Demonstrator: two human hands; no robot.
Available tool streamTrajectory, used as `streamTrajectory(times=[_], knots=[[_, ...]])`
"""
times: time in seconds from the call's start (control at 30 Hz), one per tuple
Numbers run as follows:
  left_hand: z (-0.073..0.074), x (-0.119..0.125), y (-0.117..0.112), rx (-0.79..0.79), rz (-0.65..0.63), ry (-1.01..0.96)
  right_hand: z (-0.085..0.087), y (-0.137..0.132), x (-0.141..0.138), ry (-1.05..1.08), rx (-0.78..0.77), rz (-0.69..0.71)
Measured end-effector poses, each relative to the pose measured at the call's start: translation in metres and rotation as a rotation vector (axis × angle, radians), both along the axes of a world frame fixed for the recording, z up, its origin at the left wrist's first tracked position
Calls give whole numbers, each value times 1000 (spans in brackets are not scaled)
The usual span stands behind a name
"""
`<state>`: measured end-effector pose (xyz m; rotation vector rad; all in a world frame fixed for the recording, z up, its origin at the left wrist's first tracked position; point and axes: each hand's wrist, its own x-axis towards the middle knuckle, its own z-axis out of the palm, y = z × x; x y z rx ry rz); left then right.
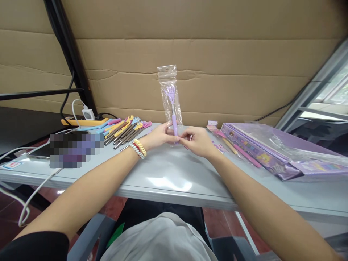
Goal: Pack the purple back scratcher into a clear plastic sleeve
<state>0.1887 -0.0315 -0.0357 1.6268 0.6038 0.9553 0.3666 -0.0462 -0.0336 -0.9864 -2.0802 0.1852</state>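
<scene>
Grey tabletop (163,177) stretches beneath both hands, its front edge on the wearer's side of the fingers and a bright patch of reflected light just below them. On the left wrist, a little behind those fingers, sit coiled bands (138,148) in yellow, white and red. The left hand (160,137) pinches a purple scratcher (174,125) through its clear bag (163,99), thumb across the lower handle and the other fingers partly hidden behind. The right hand (198,141) has thumb and forefinger brought together at the bottom end of the bag, the remaining fingers curled. Above the fingertips the scratcher stands nearly upright, its hand-shaped head uppermost inside the bag.

Left of the fingers lies a pile of scratchers (126,132) with metal rods and coloured heads; farther left are a dark device (40,150), partly pixelated, and a white cable (49,178). Right of the fingers are a bagged pink-handled scratcher (248,156) and, beyond it, a purple box (255,159) under clear plastic. Past the pile is a yellow power strip (74,122). Farthest off, behind the raised bag, rises creased brown cardboard (206,54).
</scene>
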Motion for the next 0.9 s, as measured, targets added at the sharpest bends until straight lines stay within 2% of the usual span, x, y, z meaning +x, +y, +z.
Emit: streamTrajectory(times=[0.23,0.4,0.5,0.63,0.77,0.9], knots=[[-3,0,3,59,-2,60,1,0,-1,82,-74,-51],[-4,-2,6,123,51,92,-3,5,2,219,-229,-17],[-5,-4,7,169,73,119,-2,6,5,129,-388,1],[-3,-5,7,212,62,153,-2,5,5,-46,-533,110],[-2,-4,5,182,38,136,-2,4,3,-82,-535,129],[0,-3,3,132,16,98,-2,4,4,-97,-448,99]])
